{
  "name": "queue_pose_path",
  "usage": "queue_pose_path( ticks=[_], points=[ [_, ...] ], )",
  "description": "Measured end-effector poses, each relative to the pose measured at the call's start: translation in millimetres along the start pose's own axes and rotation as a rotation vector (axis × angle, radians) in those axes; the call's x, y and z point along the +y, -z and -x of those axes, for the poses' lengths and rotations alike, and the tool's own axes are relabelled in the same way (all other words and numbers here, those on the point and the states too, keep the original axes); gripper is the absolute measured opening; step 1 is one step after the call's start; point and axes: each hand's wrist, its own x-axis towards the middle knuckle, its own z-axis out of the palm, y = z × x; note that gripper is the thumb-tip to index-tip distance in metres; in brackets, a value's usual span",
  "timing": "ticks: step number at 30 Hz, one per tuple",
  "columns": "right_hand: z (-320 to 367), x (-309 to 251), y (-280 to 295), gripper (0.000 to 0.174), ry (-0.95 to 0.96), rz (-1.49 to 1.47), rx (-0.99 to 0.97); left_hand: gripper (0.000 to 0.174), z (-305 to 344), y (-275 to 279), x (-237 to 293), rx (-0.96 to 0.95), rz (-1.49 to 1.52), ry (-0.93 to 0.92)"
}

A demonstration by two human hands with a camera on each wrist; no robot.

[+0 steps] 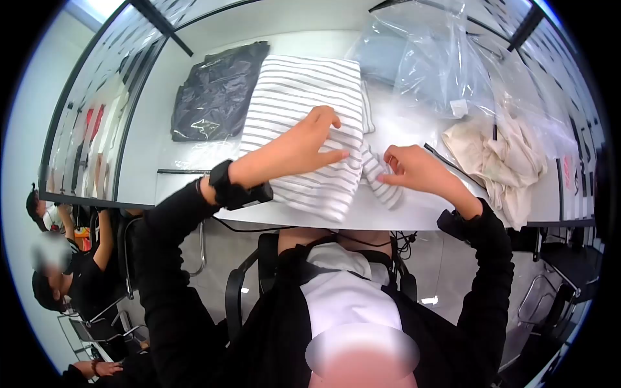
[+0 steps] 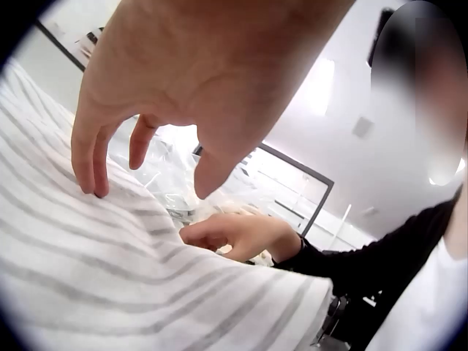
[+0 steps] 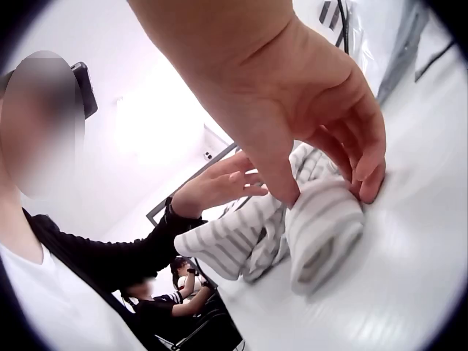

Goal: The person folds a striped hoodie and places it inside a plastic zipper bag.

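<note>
A white shirt with grey stripes (image 1: 297, 90) lies folded in a broad rectangle on the white table. Its sleeve (image 1: 386, 189) sticks out at the right side, the rolled-looking cuff (image 3: 325, 241) facing the right wrist camera. My left hand (image 1: 303, 143) hovers low over the shirt's middle, fingers spread and bent down, fingertips right at the cloth, thumb apart from them. At the sleeve, my right hand (image 1: 417, 169) has its thumb on one side and curled fingers on the other, holding the sleeve between them near the tabletop.
A dark garment in a clear bag (image 1: 220, 90) lies left of the shirt. Clear plastic bags (image 1: 440, 64) spread over the back right. Crumpled cream cloth (image 1: 504, 161) hangs over the front right edge. Black-framed panels (image 1: 97, 129) border the table; people sit at the far left.
</note>
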Motion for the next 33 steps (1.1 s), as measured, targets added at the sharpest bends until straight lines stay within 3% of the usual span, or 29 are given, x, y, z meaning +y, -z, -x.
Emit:
queue_pose_path(
  ticks=[2,5,8,11,13,14,15,17,20,21,23,26,29,32,33],
  points=[
    [5.9,-9.7,-5.3,0.035,-0.036,0.049,-0.028,0.064,13.5,-12.6,7.4,0.038,-0.226,-0.131],
    [3.7,-1.4,-12.9,0.034,-0.008,-0.079,-0.021,0.067,26.8,-35.6,41.3,-0.074,-0.597,-0.111],
    [-4.2,12.6,-18.4,0.026,0.102,-0.079,0.084,0.054,33.3,-62.8,35.2,0.003,-0.916,-0.145],
    [-4.9,13.7,-10.7,0.022,0.079,-0.164,0.164,0.046,28.0,-59.8,8.1,0.118,-0.86,-0.155],
    [-7.5,17.3,-5.4,0.022,0.044,-0.176,0.195,0.031,25.1,-37.1,19.3,0.054,-0.593,0.155],
    [-8.1,17.3,-3.8,0.022,0.038,-0.18,0.206,0.027,23.7,-19.2,25.7,0.076,-0.415,0.214],
    [-9.6,15.9,-2.3,0.022,0.034,-0.184,0.217,0.023,20.5,-14.1,-1.7,0.238,-0.378,-0.045],
    [-12.7,10.0,1.1,0.025,-0.014,-0.248,0.204,0.028,13.5,10.5,6.2,0.38,-0.277,0.1],
    [-15.1,1.2,4.1,0.03,-0.146,-0.424,0.163,0.033,7.5,1.5,9.6,0.59,-0.258,-0.021],
    [-14.3,0.4,4.1,0.03,-0.143,-0.419,0.163,0.038,9.5,-10.7,15.3,0.513,-0.156,-0.022],
    [-12.7,0.0,4.2,0.031,-0.137,-0.408,0.163,0.041,12.7,-48.4,18.9,0.31,-0.324,0.021],
    [-8.7,6.2,-1.1,0.031,-0.138,-0.393,0.147,0.042,24.9,-80.9,23.1,0.326,-0.828,0.025],
    [-5.7,19.8,-19.2,0.033,0.041,-0.364,0.404,0.041,18.8,-87.7,14.6,0.372,-0.801,0.202],
    [-0.1,8.0,-16.9,0.033,-0.096,-0.446,0.367,0.038,14.2,-65.5,19.9,0.177,-0.474,0.352],
    [-0.9,4.3,-18.9,0.032,-0.078,-0.458,0.392,0.037,14.8,-57.8,17.8,0.198,-0.367,0.295]
  ],
)
